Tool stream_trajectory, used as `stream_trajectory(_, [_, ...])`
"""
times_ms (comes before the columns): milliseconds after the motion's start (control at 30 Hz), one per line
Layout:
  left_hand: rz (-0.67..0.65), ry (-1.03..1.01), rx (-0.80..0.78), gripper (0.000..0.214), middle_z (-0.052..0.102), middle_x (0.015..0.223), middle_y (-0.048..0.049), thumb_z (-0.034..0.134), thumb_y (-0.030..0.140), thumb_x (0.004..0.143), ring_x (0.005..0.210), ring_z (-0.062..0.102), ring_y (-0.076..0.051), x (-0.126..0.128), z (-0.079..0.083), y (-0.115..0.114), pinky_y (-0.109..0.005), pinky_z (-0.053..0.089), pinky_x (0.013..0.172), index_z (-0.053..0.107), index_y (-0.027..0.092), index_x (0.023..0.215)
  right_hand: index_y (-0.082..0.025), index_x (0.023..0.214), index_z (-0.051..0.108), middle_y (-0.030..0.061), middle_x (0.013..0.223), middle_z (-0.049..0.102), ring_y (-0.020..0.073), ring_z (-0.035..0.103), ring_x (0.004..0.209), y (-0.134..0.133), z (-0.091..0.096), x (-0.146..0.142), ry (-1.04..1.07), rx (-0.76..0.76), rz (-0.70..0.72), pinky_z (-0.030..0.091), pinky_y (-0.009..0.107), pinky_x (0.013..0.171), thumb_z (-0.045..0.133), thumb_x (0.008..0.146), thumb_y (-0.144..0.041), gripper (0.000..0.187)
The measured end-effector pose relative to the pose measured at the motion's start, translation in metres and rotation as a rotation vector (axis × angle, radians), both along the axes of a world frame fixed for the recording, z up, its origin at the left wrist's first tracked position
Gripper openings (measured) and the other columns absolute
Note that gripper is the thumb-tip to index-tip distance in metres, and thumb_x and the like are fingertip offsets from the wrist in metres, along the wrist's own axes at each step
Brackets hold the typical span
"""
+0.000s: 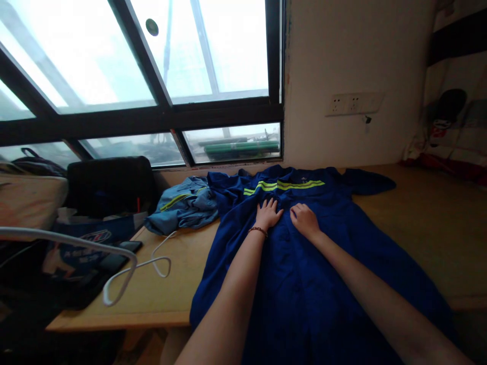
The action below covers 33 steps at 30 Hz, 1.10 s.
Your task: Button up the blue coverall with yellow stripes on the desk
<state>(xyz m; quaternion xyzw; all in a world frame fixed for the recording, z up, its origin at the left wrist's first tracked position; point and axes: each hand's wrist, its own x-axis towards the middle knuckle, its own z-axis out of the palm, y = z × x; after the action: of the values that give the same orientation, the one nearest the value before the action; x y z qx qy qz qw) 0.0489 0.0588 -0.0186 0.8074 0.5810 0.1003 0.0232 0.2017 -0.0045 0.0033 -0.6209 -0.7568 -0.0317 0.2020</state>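
A dark blue work jacket [304,284] with yellow-green reflective stripes lies spread over a wooden table and hangs off its near edge. Pressed flat on its front, below the chest stripe, is my left hand [268,214], fingers spread, with a beaded bracelet at the wrist. My right hand [304,219] rests a little to the right on the same cloth. Its fingers are curled in, and whatever may be between them is hidden. One short sleeve [369,182] of the jacket points to the right.
A crumpled lighter blue garment [184,205] lies left of the jacket on the table [167,299]. A white hanger-like wire [129,253] juts in from the left. Beyond are a black case [112,180], a printed bag [91,243], a window and a wall socket [353,104].
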Motion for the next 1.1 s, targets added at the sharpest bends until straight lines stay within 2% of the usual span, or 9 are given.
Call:
stream_trajectory(100, [0.006,-0.002,0.002,0.063,0.023,0.142,-0.0038,0.017,0.058,0.081,0.129,0.017,-0.029,0.001,0.000,0.003,-0.052,0.016,0.100,0.030,0.024,0.133,-0.019,0.083,0.059,0.0069,0.084,0.062,0.0180,0.057,0.075,-0.035,0.001,-0.008,0.010,-0.159,-0.048,0.039,0.026,0.064,0.042,0.081,-0.040,0.028])
stream_trajectory(200, [0.000,-0.010,0.036,0.061,0.028,0.140,-0.0054,0.020,0.057,0.082,0.127,0.021,-0.029,0.003,0.000,0.001,-0.052,0.020,0.099,0.033,0.023,0.131,-0.019,0.083,0.059,0.0069,0.084,0.062,0.0191,0.058,0.074,-0.056,0.000,-0.006,0.001,-0.206,-0.087,0.037,0.026,0.059,0.048,0.075,-0.043,0.027])
stream_trajectory(367, [-0.031,-0.039,0.268,0.049,0.042,0.129,-0.0112,0.038,0.047,0.082,0.119,0.033,-0.027,0.003,0.009,-0.013,-0.045,0.028,0.096,0.046,0.016,0.118,-0.021,0.074,0.064,0.0052,0.078,0.065,0.0212,0.060,0.073,-0.048,0.003,0.008,0.061,-0.362,-0.037,0.037,0.026,0.058,0.054,0.065,-0.033,0.018])
stream_trajectory(500, [-0.046,-0.144,0.357,0.032,0.053,0.114,-0.0112,0.042,0.036,0.082,0.106,0.045,-0.022,-0.003,0.027,-0.032,-0.035,0.035,0.088,0.055,0.015,0.104,-0.021,0.077,0.068,0.0033,0.076,0.067,0.0177,0.060,0.071,-0.033,-0.001,0.017,0.301,-0.497,0.044,0.037,0.022,0.056,0.055,0.062,-0.027,0.021])
stream_trajectory(600, [-0.080,-0.277,0.149,0.027,0.062,0.089,-0.0068,0.041,0.034,0.083,0.082,0.055,-0.017,-0.007,0.032,-0.051,-0.027,0.041,0.071,0.060,0.016,0.090,-0.018,0.077,0.070,0.0032,0.071,0.067,0.0149,0.060,0.066,-0.030,-0.005,0.021,0.420,-0.575,0.090,0.036,0.020,0.052,0.053,0.063,-0.024,0.023])
stream_trajectory(733, [-0.284,-0.339,-0.241,0.017,0.063,0.072,0.0009,0.056,0.033,0.071,0.064,0.056,-0.012,-0.008,0.024,-0.078,-0.020,0.036,0.055,0.062,0.019,0.079,-0.017,0.068,0.068,0.0038,0.062,0.065,0.0145,0.057,0.057,-0.039,-0.002,0.019,0.358,-0.563,0.146,0.032,0.021,0.047,0.057,0.065,-0.043,0.028])
stream_trajectory(833, [-0.274,-0.344,-0.211,0.015,0.063,0.071,0.0021,0.060,0.031,0.067,0.063,0.055,-0.012,-0.008,0.017,-0.090,-0.019,0.033,0.051,0.062,0.021,0.078,-0.019,0.062,0.065,0.0026,0.060,0.063,0.0146,0.055,0.057,-0.047,0.002,0.015,0.229,-0.500,0.139,0.030,0.022,0.047,0.062,0.058,-0.050,0.032])
stream_trajectory(933, [-0.295,-0.360,-0.220,0.014,0.063,0.070,0.0022,0.062,0.032,0.066,0.062,0.055,-0.012,-0.010,0.016,-0.094,-0.019,0.033,0.051,0.062,0.022,0.076,-0.020,0.062,0.062,-0.0002,0.059,0.061,0.0126,0.053,0.055,-0.048,0.004,0.014,0.205,-0.491,0.122,0.029,0.021,0.046,0.066,0.054,-0.036,0.018])
stream_trajectory(1100, [-0.290,-0.500,-0.316,0.017,0.063,0.068,0.0012,0.067,0.031,0.061,0.061,0.056,-0.012,-0.015,0.019,-0.094,-0.019,0.037,0.053,0.061,0.020,0.073,-0.015,0.059,0.061,-0.0038,0.043,0.050,0.0076,0.042,0.041,-0.043,0.004,0.016,0.612,-0.743,0.109,0.027,0.019,0.040,0.060,0.055,-0.019,0.006])
